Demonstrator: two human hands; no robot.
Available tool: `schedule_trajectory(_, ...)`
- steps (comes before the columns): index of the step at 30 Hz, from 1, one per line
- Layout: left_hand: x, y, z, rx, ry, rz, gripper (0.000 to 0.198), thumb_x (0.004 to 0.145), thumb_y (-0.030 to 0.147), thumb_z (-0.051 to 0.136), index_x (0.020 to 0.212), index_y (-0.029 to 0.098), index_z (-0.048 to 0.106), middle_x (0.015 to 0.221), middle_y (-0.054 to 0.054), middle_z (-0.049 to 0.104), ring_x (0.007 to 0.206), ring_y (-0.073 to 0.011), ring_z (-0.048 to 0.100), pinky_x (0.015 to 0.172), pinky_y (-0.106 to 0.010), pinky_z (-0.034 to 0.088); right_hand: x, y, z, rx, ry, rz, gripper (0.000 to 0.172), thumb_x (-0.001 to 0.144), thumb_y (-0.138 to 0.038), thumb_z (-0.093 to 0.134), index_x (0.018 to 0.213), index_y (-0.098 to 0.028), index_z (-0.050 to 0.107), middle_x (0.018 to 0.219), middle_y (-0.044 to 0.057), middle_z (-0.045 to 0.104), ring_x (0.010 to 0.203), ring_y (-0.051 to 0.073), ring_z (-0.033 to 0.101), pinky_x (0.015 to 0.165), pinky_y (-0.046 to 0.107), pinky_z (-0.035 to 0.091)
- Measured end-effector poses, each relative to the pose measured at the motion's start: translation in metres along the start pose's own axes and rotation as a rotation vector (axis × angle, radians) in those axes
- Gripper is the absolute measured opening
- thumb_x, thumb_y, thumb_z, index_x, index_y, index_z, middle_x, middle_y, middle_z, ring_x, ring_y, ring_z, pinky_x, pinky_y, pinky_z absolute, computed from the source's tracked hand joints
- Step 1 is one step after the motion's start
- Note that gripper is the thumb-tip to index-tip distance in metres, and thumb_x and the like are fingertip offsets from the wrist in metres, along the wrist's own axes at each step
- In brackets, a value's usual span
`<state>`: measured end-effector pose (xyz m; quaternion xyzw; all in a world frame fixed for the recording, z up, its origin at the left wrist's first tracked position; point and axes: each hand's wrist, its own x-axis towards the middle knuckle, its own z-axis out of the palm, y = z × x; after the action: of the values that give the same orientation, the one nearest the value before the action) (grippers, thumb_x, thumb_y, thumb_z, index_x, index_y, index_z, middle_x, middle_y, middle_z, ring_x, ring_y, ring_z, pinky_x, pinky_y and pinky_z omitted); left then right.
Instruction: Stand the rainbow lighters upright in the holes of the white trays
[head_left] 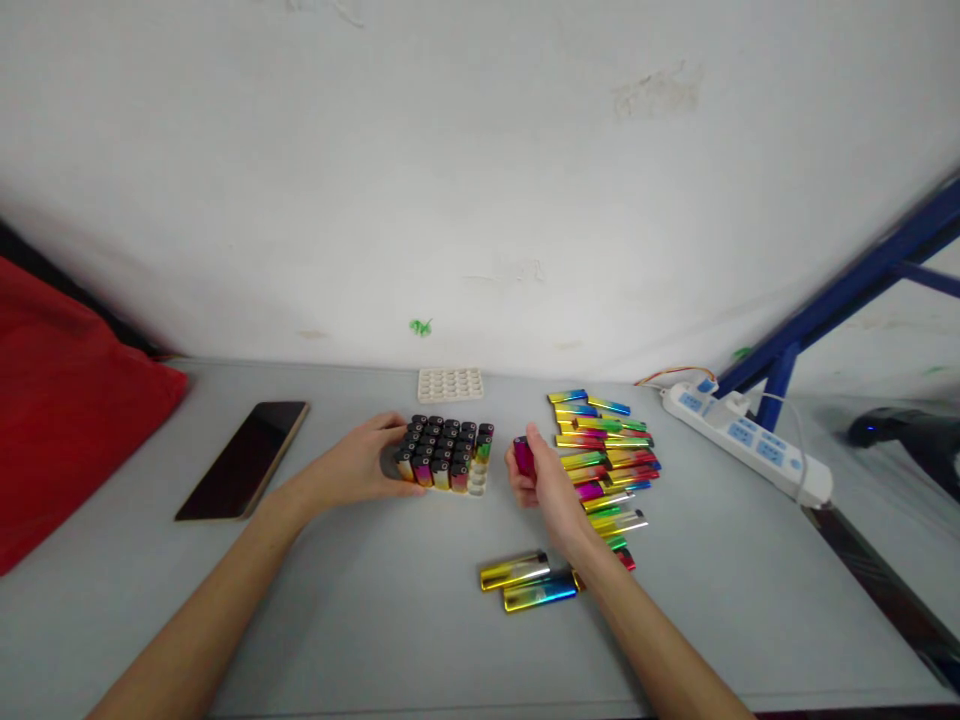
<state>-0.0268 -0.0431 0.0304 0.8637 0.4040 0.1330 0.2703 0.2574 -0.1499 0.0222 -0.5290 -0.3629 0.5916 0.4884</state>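
Item: magenta lighter [523,455], centre of frame, pinched upright in the closed fingers of the right hand [544,485]. Probably light, rigid and glossy-slick; best gripped mid-body across the flat sides. Left hand [360,465] clasps the left side of the lighter tray [446,455]. Loose lighters [607,460] heaped right of centre.

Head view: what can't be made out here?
Head view only.
Magenta lighter: lower body hidden by the right hand holding it.
Filled tray: left edge covered by the left hand gripping it.
Loose lighter pile: near end hidden under the right forearm.
Dark object at right: blurred, unidentifiable.
Red fabric: cut off by left edge.
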Motion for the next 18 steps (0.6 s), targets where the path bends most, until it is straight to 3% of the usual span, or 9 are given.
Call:
schedule_trajectory(3, -0.001, -0.001, 0.001, 0.004, 0.002, 0.010, 0.058, 0.073, 0.063, 0.095, 0.108, 0.020, 0.081, 0.123, -0.011, 0.076, 0.117, -0.0371, 0.073, 0.109, -0.049, 0.061, 0.000, 0.000, -0.007, -0.091, 0.013, -0.166, 0.075, 0.097, -0.097, 0.047, 0.085, -0.025, 0.060, 0.064, -0.005, 0.044, 0.054, 0.014, 0.039, 0.052, 0.029, 0.030)
schedule_trajectory(6, -0.001, -0.001, 0.002, 0.003, 0.002, 0.012, 0.058, 0.074, 0.063, 0.094, 0.108, 0.018, 0.080, 0.123, -0.011, 0.075, 0.117, -0.0363, 0.072, 0.109, -0.049, 0.061, -0.006, -0.003, -0.014, -0.319, -0.009, -0.333, 0.064, 0.110, -0.083, 0.043, 0.099, -0.025, 0.066, 0.072, -0.003, 0.056, 0.065, 0.018, 0.054, 0.063, 0.031, 0.042)
schedule_trajectory(11, -0.001, -0.001, 0.002, -0.007, 0.010, 0.016, 0.059, 0.074, 0.062, 0.095, 0.111, 0.019, 0.081, 0.127, -0.012, 0.076, 0.119, -0.0372, 0.072, 0.110, -0.050, 0.061, -0.012, -0.011, -0.017, -0.682, -0.034, -0.614, 0.044, 0.113, -0.060, 0.061, 0.092, -0.023, 0.072, 0.098, 0.007, 0.074, 0.095, 0.024, 0.070, 0.087, 0.035, 0.053)
schedule_trajectory(15, 0.000, 0.000, 0.001, -0.011, 0.009, 0.013, 0.059, 0.073, 0.064, 0.095, 0.111, 0.021, 0.082, 0.124, -0.010, 0.078, 0.117, -0.0375, 0.074, 0.108, -0.049, 0.063, -0.011, -0.012, -0.016, -0.782, -0.034, -0.614, 0.042, 0.115, -0.048, 0.063, 0.084, -0.023, 0.075, 0.081, 0.004, 0.077, 0.078, 0.022, 0.072, 0.078, 0.032, 0.053)
schedule_trajectory(18, 0.000, 0.001, 0.000, -0.011, 0.012, 0.010, 0.060, 0.071, 0.063, 0.096, 0.112, 0.022, 0.083, 0.124, -0.011, 0.079, 0.117, -0.0377, 0.073, 0.108, -0.049, 0.063, -0.008, -0.007, -0.018, -0.786, 0.030, -0.653, 0.032, 0.116, -0.042, 0.064, 0.099, -0.022, 0.081, 0.090, 0.005, 0.085, 0.081, 0.024, 0.079, 0.078, 0.031, 0.056)
